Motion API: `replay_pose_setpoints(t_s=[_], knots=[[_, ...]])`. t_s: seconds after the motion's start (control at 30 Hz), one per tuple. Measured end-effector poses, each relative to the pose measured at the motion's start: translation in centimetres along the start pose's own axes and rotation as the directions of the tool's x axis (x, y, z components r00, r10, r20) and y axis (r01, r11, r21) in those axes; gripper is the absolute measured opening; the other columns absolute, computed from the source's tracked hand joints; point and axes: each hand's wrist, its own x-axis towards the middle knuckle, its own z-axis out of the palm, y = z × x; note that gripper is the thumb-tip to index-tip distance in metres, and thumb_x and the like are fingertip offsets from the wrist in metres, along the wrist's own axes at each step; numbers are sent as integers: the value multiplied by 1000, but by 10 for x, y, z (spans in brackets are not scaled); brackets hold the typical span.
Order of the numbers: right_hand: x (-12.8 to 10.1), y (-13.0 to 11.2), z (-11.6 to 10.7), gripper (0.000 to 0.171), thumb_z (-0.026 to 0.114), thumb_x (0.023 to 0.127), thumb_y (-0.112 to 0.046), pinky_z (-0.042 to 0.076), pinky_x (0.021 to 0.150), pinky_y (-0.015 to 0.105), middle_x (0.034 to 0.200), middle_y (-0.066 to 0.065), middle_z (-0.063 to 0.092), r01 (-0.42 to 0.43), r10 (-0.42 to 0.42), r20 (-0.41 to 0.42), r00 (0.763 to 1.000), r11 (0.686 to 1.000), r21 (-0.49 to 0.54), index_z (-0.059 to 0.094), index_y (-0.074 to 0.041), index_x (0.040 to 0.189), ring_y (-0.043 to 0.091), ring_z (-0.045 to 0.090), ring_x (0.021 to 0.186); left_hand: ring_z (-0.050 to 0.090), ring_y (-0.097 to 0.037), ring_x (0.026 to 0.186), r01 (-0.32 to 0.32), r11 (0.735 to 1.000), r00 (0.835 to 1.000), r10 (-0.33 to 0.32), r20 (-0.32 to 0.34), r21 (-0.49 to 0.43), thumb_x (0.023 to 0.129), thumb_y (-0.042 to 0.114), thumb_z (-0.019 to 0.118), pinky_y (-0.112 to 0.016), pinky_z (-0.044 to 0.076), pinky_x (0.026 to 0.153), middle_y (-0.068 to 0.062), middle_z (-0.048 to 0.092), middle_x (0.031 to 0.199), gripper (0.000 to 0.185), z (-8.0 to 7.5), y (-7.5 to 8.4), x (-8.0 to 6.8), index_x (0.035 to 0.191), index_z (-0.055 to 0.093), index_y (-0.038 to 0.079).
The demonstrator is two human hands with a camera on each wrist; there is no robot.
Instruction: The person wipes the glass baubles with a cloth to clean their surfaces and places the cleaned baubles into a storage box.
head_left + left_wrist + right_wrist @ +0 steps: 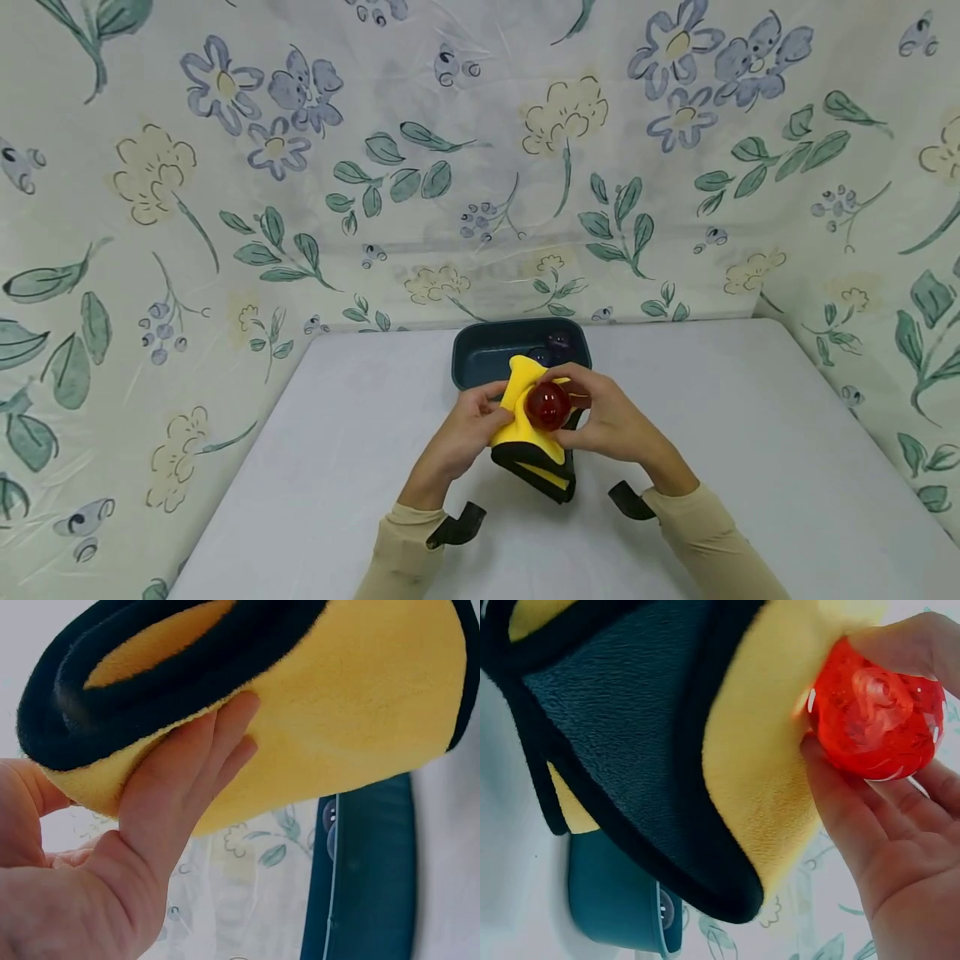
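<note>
A glossy, translucent red ball [547, 406] sits pressed against a soft yellow fleece cloth with black trim [534, 442], both held up above the desk near the middle of the head view. In the right wrist view the red ball [874, 720] is cradled by the right hand [889, 825]: its fingers curl under and around the ball, and the ball's side touches the yellow face of the cloth [757, 772]. The cloth's folded layers show a dark grey inner side edged in black.

The left hand [468, 425] grips the cloth from the other side. In the left wrist view its fingers [195, 765] lie along the yellow fleece [352, 705] with the thumb behind, pinching the folded, black-bordered edge; so this grip is closed on the cloth, while the right grip [611, 421] is closed on the ball.

Just behind the hands, a dark teal rectangular plastic tray [480, 354] rests on the pale grey desk [750, 433], with a dark rounded thing inside it, too dim to tell. Beige sleeves [705, 542] cover both forearms, each with a black strap at the wrist. A floral-printed sheet [225, 183] hangs behind and beside the desk.
</note>
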Motion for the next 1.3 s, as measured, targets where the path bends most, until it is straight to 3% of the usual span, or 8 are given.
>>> replay_pose_setpoints(t_s=[0.17, 0.43, 0.63, 0.97, 1.17, 1.3], knots=[[0, 1, -1, 63, 90, 75, -8, 60, 97, 38, 129, 6, 68, 17, -19, -34, 999, 998, -53, 61, -12, 131, 22, 65, 111, 75, -14, 83, 0, 1000, 1000, 0, 13, 1, 100, 8, 52, -31, 64, 88, -26, 75, 114, 56, -1, -1, 0, 153, 41, -4], [1, 2, -4, 64, 91, 75, -10, 60, 90, 41, 131, 8, 69, 1, -18, -98, 995, 987, -163, 62, -10, 133, 25, 64, 112, 75, -17, 90, 29, 1000, 1000, -29, 4, -1, 100, 9, 53, -34, 64, 89, -27, 73, 121, 55, 2, 1, -2, 152, 42, -6], [2, 5, -6, 67, 90, 76, -8, 62, 96, 45, 132, 13, 69, -30, 17, -82, 996, 986, -161, 61, -5, 136, 28, 68, 112, 76, -22, 99, 32, 999, 999, -32, -2, -5, 101, 8, 53, -37, 63, 91, -27, 70, 128, 55, 4, 2, -2, 152, 41, -6], [1, 7, -6, 63, 90, 75, -6, 63, 93, 45, 129, 12, 64, -106, 92, -85, 992, 980, -167, 61, -7, 130, 28, 66, 111, 74, -23, 103, 33, 999, 999, -33, -43, -4, 100, 5, 52, -40, 63, 92, -27, 69, 130, 55, 8, 7, -3, 153, 40, -6], [1, 11, -5, 64, 91, 74, -9, 60, 99, 51, 128, 12, 66, -111, 96, -80, 992, 973, -203, 61, -5, 131, 27, 65, 111, 73, -24, 106, 32, 999, 998, -32, -54, 0, 100, 4, 52, -41, 62, 95, -27, 68, 131, 55, 10, 8, -4, 153, 40, -6], [2, 14, -5, 64, 91, 75, -14, 59, 95, 53, 128, 10, 68, -111, 96, -73, 993, 965, -239, 63, -5, 132, 25, 62, 108, 73, -24, 105, 6, 1000, 999, -7, -47, -16, 100, 4, 51, -40, 63, 93, -29, 67, 132, 57, 9, 7, -5, 154, 38, -7]])
